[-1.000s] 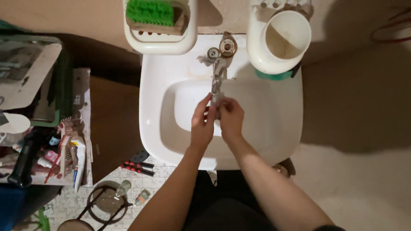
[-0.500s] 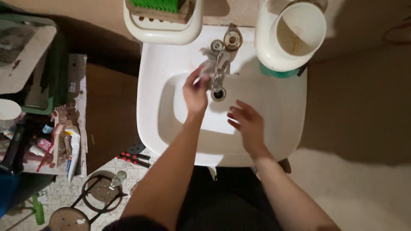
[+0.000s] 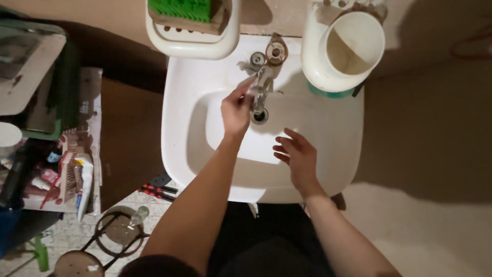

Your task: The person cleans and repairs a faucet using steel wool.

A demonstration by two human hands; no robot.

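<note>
Far left, our cluttered shelf (image 3: 56,174) is too dim to read. Our left hand (image 3: 237,109) closes on the faucet (image 3: 261,90), hiding its handle, above the sink (image 3: 195,149). Our right hand (image 3: 299,158) hovers open, empty. A white bucket (image 3: 353,48) stands right, rim cropped.

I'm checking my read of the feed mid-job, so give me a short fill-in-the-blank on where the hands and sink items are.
1. The left hand is at the metal ____ above the drain.
2. The right hand is held open over the white ____, holding nothing.
3. The soap dish at the sink's back edge carries a ____ brush.
4. The white cup stands on the same side as the ____ hand.

Missing words: faucet; sink; green; right
</note>
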